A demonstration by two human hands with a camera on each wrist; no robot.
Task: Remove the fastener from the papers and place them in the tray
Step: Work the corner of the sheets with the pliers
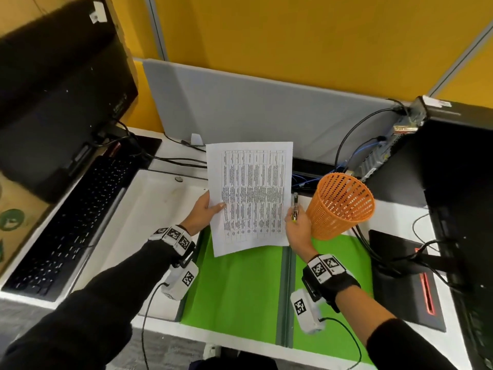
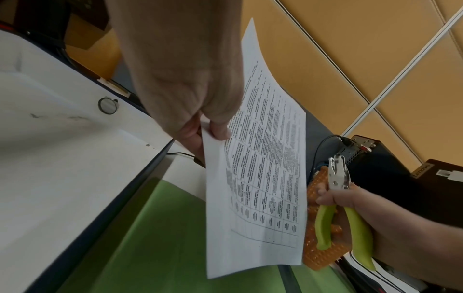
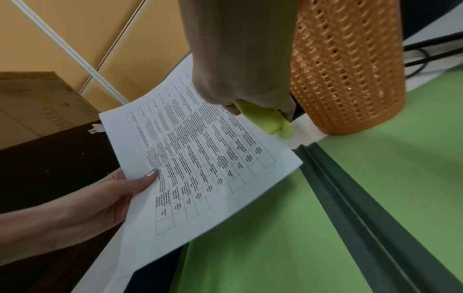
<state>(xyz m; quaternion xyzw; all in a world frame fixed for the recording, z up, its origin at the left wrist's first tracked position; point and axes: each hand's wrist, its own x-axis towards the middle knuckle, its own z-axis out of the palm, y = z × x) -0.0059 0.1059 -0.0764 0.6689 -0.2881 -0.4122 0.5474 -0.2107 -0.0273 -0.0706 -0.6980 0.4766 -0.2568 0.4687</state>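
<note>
My left hand (image 1: pixel 206 213) pinches the left edge of the printed papers (image 1: pixel 252 194), thumb on top, and holds them up above the green mat (image 1: pixel 240 295). The papers (image 2: pixel 263 178) carry a dense table of text; no fastener shows on them. My right hand (image 1: pixel 297 228) grips a staple remover (image 1: pixel 294 206) with lime-green handles and metal jaws (image 2: pixel 338 172), just off the papers' right edge. In the right wrist view only the green handle ends (image 3: pixel 270 121) stick out under the hand. The white tray (image 1: pixel 149 209) lies to the left of the mat.
An orange mesh basket (image 1: pixel 341 206) stands right beside my right hand. A black keyboard (image 1: pixel 72 222) and monitor (image 1: pixel 58 89) are on the left, a dark computer case (image 1: pixel 458 182) and cables on the right. A grey divider panel (image 1: pixel 266 108) backs the desk.
</note>
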